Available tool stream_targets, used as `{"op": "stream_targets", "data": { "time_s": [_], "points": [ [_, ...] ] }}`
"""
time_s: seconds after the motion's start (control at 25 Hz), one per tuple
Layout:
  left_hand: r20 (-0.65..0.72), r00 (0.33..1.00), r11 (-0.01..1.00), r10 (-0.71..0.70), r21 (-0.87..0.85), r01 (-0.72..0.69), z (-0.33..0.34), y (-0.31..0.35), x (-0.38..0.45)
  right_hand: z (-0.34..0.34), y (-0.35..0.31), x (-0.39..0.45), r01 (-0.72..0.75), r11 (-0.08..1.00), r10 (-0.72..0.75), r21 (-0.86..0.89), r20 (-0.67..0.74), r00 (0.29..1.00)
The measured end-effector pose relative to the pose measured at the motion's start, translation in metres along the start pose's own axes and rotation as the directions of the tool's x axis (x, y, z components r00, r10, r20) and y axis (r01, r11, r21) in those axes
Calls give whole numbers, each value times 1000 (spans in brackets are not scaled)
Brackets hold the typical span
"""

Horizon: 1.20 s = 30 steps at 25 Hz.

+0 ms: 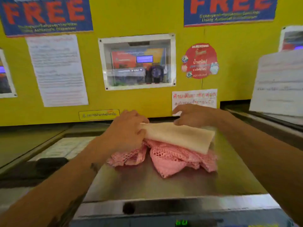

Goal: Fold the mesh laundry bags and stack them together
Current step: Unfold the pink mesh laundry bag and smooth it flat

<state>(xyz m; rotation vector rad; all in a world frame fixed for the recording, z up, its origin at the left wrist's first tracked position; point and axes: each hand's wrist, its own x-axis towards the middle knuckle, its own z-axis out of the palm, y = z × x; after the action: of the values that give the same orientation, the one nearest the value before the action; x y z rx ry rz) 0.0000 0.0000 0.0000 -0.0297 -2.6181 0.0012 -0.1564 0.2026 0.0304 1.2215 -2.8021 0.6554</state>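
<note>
A folded cream mesh laundry bag [182, 136] lies on top of a crumpled pink mesh laundry bag [173, 158], both on the steel top of a washing machine [147, 182]. My left hand [126, 130] grips the cream bag's left end, fingers curled over its edge. At the bag's far edge my right hand [193, 115] pinches the fabric with its fingertips. The pink bag spills out loose below and to the left of the cream one, partly hidden by my left hand.
A yellow wall [134, 102] with posters, notices and a small window rises right behind the machine. Another machine lid [62, 148] lies to the left, and a sloped panel [262, 117] to the right. A green display [181, 222] glows at the front edge.
</note>
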Motion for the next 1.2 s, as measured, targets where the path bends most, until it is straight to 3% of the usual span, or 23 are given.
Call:
{"op": "stream_targets", "data": {
  "time_s": [0.16,0.4,0.52,0.64,0.76,0.84,0.92,0.96,1.04,1.12,1.16,1.2],
  "points": [
    [101,995,988,18,-154,-2,14,-18,10,15,11,36,-44,985,82,-169,226,971],
    [118,992,948,53,-317,-13,1,-16,27,11,19,39,-157,988,155,-9,215,964],
    [152,978,938,144,-336,-86,-4,-14,44,-3,18,27,-202,979,202,-17,160,966],
    [100,970,929,221,-323,-179,-6,-5,65,-21,19,8,-235,971,233,33,64,970],
    [-11,949,899,315,-318,-302,3,14,88,-44,25,-14,-270,959,279,90,-104,955],
    [-31,947,891,318,-333,-310,13,30,99,-61,38,-31,-338,940,341,54,-221,914],
    [52,952,886,301,-384,-259,20,44,101,-71,53,-53,-511,858,487,-54,-232,842],
    [144,941,885,308,-405,-227,22,49,99,-72,58,-63,-586,788,552,-190,-205,809],
    [356,857,889,372,-403,-219,26,52,88,-60,59,-76,-596,699,560,-396,-216,800],
    [566,708,901,423,-349,-259,28,46,72,-37,48,-76,-520,802,494,-294,-162,854],
    [622,658,904,425,-322,-279,30,42,65,-23,41,-73,-483,851,479,-207,-69,875],
    [622,661,907,420,-306,-288,29,39,61,-9,37,-71,-467,869,480,-163,49,876]
  ]
}}
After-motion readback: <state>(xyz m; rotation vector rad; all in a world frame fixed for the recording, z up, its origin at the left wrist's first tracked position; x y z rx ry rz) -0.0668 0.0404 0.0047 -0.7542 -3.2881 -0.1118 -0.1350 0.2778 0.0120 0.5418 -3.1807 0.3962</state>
